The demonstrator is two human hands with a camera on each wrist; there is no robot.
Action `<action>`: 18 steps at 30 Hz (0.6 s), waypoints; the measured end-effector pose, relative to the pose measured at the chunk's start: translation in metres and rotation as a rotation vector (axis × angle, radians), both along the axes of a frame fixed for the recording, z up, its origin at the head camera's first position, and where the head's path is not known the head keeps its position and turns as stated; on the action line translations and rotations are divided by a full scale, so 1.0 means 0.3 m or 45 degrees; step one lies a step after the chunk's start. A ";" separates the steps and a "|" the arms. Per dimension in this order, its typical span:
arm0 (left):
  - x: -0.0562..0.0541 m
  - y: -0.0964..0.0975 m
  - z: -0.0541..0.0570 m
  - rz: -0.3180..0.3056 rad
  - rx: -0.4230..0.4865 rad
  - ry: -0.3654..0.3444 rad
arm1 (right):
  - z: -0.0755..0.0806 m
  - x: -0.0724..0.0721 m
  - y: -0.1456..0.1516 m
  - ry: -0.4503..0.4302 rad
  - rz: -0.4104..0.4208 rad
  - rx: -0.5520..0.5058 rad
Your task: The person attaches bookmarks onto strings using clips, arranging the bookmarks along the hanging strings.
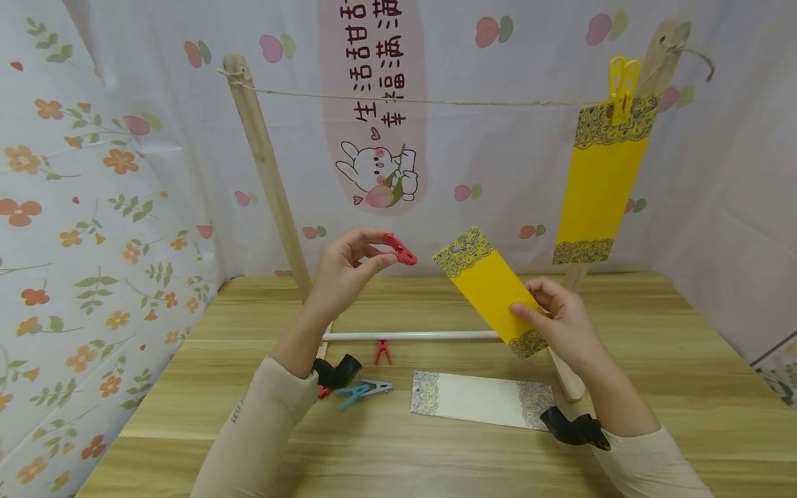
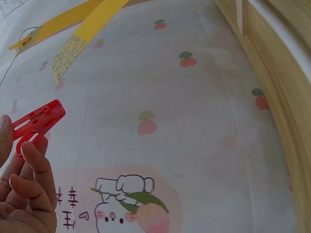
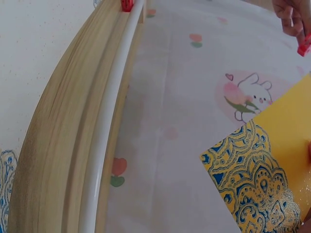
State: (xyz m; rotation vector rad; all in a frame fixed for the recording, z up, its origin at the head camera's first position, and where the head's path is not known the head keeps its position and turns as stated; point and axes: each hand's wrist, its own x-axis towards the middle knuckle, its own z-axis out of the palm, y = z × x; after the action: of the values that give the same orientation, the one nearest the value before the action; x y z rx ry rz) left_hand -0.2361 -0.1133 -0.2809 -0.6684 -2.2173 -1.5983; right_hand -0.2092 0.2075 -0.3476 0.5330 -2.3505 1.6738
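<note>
Between thumb and forefinger, my left hand (image 1: 346,266) pinches a red clothespin (image 1: 400,250), raised above the table. In the left wrist view the same red clothespin (image 2: 43,120) shows large by the fingertips. My right hand (image 1: 563,321) holds a yellow card (image 1: 495,294) with patterned ends by its lower part, tilted in the air. The card's upper corner is near the clothespin but apart from it. Another yellow card (image 1: 599,190) hangs at the right from a thin string (image 1: 411,101), under a yellow clothespin (image 1: 623,90).
Wooden posts (image 1: 264,162) carry the string, with a white rod (image 1: 414,336) low between them. A cream patterned card (image 1: 486,399) lies on the table (image 1: 386,456). Left of it are a red clothespin (image 1: 382,351), a blue one (image 1: 353,395) and a grey one (image 1: 376,389).
</note>
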 end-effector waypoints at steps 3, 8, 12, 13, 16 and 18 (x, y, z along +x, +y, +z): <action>0.000 0.001 0.028 -0.012 0.000 0.049 | 0.006 0.005 -0.006 0.002 -0.007 -0.056; -0.001 0.023 0.076 -0.059 0.039 0.116 | 0.017 0.011 -0.006 0.009 -0.015 -0.152; 0.005 0.039 0.108 -0.136 0.107 0.140 | 0.024 0.014 -0.011 0.016 -0.033 -0.205; 0.007 0.043 0.115 -0.151 0.119 0.140 | 0.026 0.015 -0.012 0.018 -0.032 -0.226; 0.007 0.056 0.134 -0.171 0.132 0.147 | 0.029 0.018 -0.011 0.032 -0.039 -0.284; 0.006 0.069 0.147 -0.172 0.131 0.154 | 0.029 0.024 -0.005 0.037 -0.040 -0.328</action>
State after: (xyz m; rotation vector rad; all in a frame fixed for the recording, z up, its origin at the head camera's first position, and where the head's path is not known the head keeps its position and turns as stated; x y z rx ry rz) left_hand -0.2343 -0.0926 -0.2369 -0.8770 -2.0270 -1.6758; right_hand -0.2018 0.2059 -0.3389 0.4652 -2.0686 1.9024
